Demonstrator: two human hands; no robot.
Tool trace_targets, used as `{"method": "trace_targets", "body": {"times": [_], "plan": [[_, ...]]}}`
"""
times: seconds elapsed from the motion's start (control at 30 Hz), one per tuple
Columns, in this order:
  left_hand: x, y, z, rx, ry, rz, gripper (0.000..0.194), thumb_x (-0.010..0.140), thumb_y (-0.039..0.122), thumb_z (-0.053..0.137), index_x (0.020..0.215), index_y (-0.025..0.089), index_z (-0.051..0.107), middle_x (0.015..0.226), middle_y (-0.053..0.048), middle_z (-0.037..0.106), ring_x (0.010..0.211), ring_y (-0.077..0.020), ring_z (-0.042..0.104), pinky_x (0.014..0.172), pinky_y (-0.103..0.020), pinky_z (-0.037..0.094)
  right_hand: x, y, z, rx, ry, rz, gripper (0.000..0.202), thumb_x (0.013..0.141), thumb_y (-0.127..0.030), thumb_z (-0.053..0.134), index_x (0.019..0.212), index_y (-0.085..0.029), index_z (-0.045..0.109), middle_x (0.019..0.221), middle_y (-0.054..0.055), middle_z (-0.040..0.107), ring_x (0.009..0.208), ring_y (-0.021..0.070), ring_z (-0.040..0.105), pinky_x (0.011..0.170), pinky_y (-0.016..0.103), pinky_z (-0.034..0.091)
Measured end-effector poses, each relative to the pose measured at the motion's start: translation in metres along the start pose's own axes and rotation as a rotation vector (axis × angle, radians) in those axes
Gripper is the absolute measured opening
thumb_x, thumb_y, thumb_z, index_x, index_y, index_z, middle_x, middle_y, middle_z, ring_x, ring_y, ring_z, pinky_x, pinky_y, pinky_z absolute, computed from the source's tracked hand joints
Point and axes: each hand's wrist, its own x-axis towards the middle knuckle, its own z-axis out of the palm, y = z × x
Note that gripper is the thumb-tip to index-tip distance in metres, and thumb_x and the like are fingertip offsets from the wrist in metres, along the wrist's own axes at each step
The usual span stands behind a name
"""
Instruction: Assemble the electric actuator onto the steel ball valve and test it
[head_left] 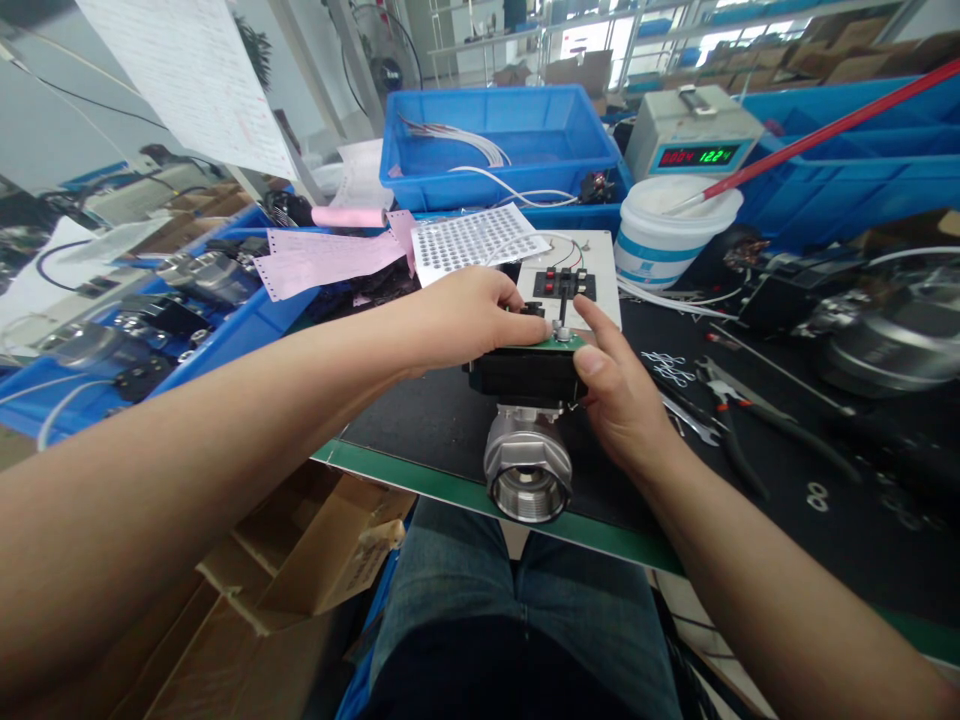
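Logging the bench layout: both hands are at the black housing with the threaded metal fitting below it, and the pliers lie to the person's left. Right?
Not quite: the pliers lie to the person's right, as the head view shows. The left hand and right hand are at the black housing, with the threaded metal fitting below it.

Between left grip [480, 312] and right grip [624, 400]: box [517, 378], matt black, looks plastic. Just below: valve [517, 440], shiny bare metal, threaded bore. Right of right grip: pliers [802, 437], dull black handles. Beyond grips: tub [660, 242], bin [540, 112], smooth plastic; dotted sheet [476, 240], paper. Under grips: tabletop [424, 415], matt black.
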Motion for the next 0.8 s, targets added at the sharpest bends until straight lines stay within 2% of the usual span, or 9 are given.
{"method": "trace_targets", "body": {"times": [0.53,0.8], "plan": [[0.005,-0.004,0.002,0.036,-0.011,0.023,0.022,0.070,0.040,0.059,0.075,0.018,0.063,0.065,-0.001,0.055,0.061,-0.0154,0.048,0.052,-0.027,0.030,0.001,0.001,-0.002,-0.038,-0.002,-0.008,0.090,0.072,-0.058,0.066,0.140,-0.014,0.027,0.121,0.013,0.057,0.114,0.0297,0.053,0.103,0.044,0.038],[0.009,-0.011,0.001,0.039,-0.016,0.036,0.028,0.071,0.045,0.059,0.080,0.019,0.065,0.070,-0.002,0.062,0.066,-0.0169,0.054,0.055,-0.026,0.032,0.001,0.001,-0.002,-0.042,-0.019,-0.009,0.088,0.072,-0.058,0.066,0.139,-0.016,0.028,0.124,0.012,0.056,0.116,0.0297,0.052,0.105,0.045,0.036]]}}
